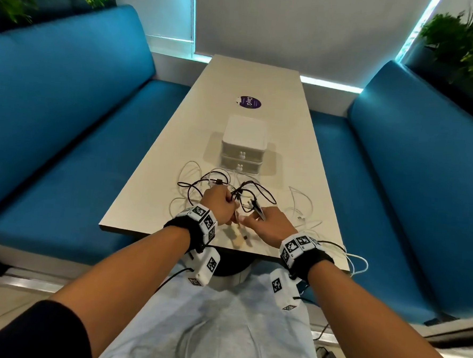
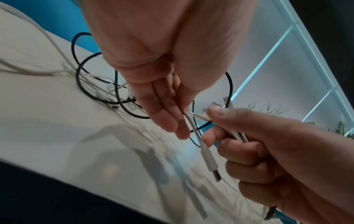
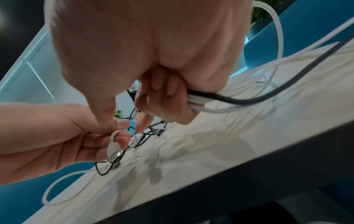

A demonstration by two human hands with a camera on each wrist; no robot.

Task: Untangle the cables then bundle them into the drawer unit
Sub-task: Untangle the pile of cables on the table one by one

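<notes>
The drawer unit (image 1: 243, 143) is standing on the bench (image 1: 287, 143), midway along it. Behind it, a round sticker (image 1: 250, 102) is lying on the benchtop. Before the unit, the cables (image 1: 223, 186) are sprawling in a tangle across the near end. The left hand (image 1: 217, 205) and right hand (image 1: 268, 224) are meeting over that tangle, side by side. Sofas (image 1: 67, 113) are flanking the bench left and right, with plants (image 1: 468, 43) sitting behind them.

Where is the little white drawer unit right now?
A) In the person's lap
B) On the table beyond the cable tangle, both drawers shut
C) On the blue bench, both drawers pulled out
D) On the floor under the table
B: the drawer unit stands on the table just past the cables, both its drawer fronts flush.
</notes>
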